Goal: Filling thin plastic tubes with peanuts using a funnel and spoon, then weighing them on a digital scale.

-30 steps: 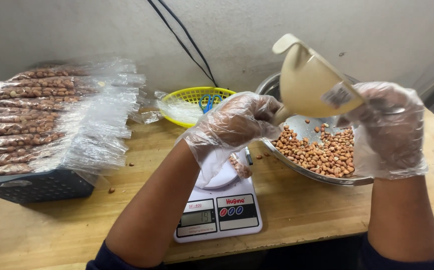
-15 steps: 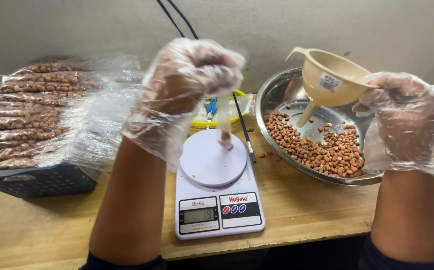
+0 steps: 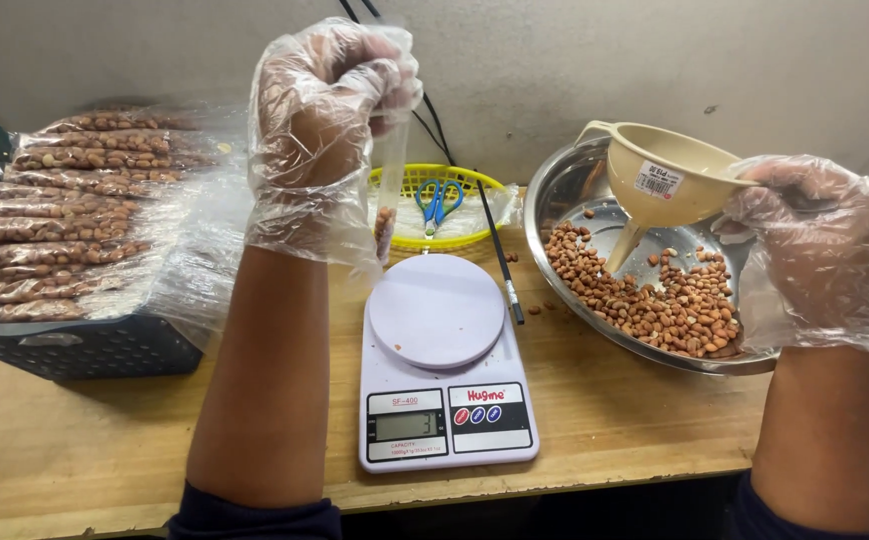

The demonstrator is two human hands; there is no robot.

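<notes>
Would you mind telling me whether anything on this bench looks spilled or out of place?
A few loose peanuts lie on the wooden table, between the scale and the steel bowl, outside the bowl. Small crumbs also dot the scale's round platform. Nothing else looks askew or damaged.

We have the scale (image 3: 448, 368) at the centre of the table (image 3: 635, 430); the crate (image 3: 75, 345) stacked with filled bags (image 3: 65, 215) sits at nine o'clock, the basket (image 3: 440, 205) holding scissors (image 3: 438, 203) at twelve, the pan (image 3: 645, 270) of peanuts (image 3: 655, 295) at two
</notes>
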